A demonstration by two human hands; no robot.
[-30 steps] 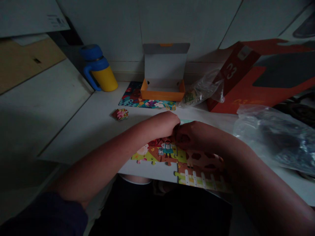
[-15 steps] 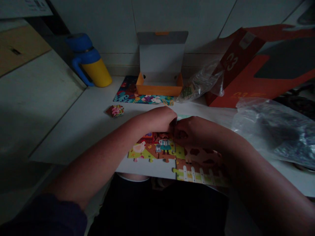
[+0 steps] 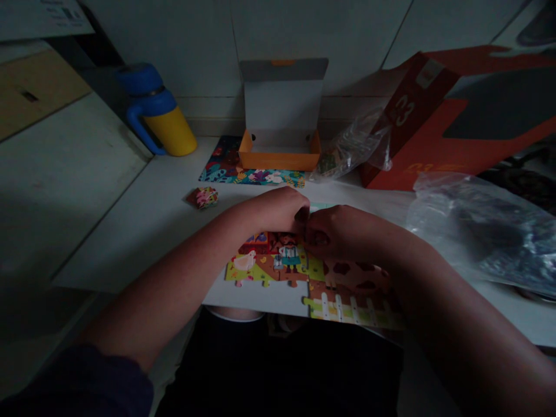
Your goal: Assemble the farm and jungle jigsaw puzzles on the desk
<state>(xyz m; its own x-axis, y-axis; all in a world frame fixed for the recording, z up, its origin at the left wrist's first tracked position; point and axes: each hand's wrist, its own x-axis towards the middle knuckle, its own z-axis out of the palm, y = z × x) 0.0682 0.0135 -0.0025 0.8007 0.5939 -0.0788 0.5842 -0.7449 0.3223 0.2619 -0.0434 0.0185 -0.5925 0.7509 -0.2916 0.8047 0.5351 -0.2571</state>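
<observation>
A partly joined colourful jigsaw puzzle (image 3: 286,263) lies at the near edge of the white table (image 3: 152,226). My left hand (image 3: 273,209) and my right hand (image 3: 343,231) meet over its far side, both with fingers curled and pressed down where the fingertips touch. A pale green puzzle piece (image 3: 320,206) peeks out between them; the hands hide its exact hold. A loose pink puzzle piece (image 3: 202,197) lies apart to the left.
An open orange box (image 3: 281,136) stands at the back on a finished puzzle sheet (image 3: 230,168). A blue and yellow bottle (image 3: 158,113) stands back left. A red carton (image 3: 438,116) and clear plastic bags (image 3: 482,231) fill the right.
The view has shifted slightly. Both hands stay together on the puzzle's far edge, with only small finger movement.
</observation>
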